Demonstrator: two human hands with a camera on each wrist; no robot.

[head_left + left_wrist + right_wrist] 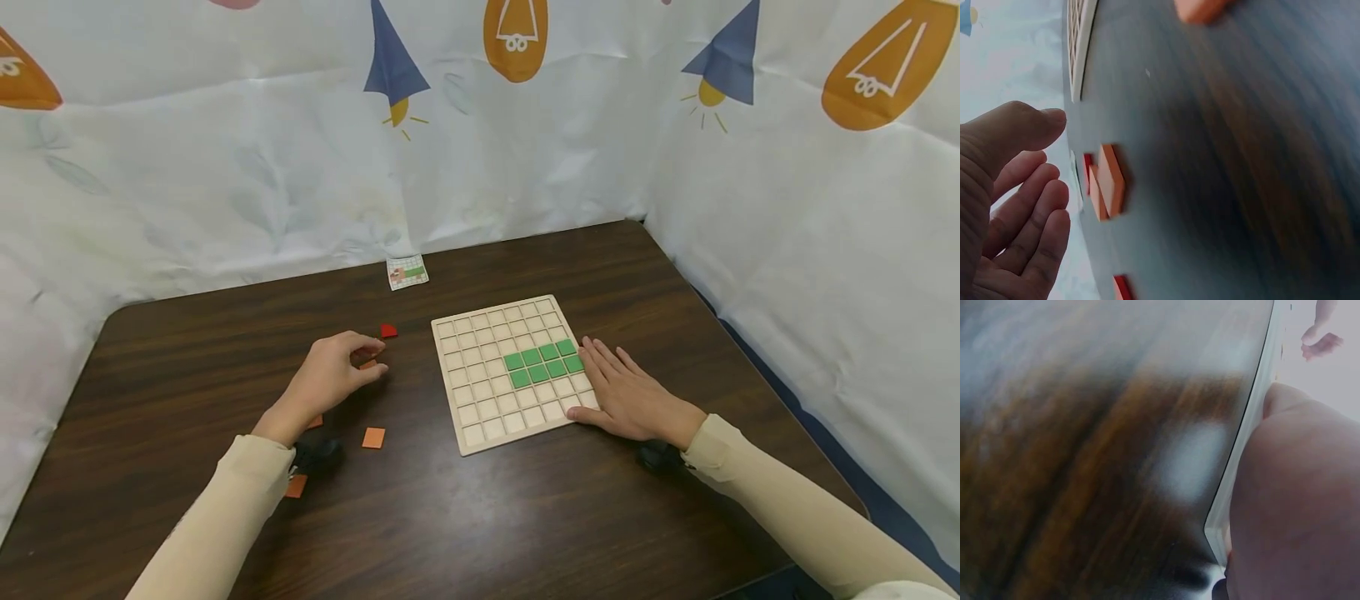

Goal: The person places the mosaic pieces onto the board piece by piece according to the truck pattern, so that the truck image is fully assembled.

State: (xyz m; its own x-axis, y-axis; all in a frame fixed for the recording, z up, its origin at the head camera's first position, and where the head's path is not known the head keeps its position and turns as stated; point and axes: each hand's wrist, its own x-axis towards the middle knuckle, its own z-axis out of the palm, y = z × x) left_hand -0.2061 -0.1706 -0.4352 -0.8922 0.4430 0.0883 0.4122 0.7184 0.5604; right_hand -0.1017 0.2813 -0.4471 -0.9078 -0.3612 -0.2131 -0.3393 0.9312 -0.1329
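Note:
My left hand hovers over the left part of the table, thumb and fingers apart with nothing between them. Just beneath its fingertips lies an orange square tile, partly covered by the hand. In the left wrist view, orange tiles lie beyond the loosely bent fingers. A small red piece is slightly farther back. My right hand rests with straight fingers along the right edge of a pale wooden grid board. Green square tiles fill two short rows of cells on the board's right side.
More orange tiles lie nearer me: one out in the open, another beside the left wrist's black camera. A small printed card with a grid picture is at the table's back edge, against the patterned white curtain.

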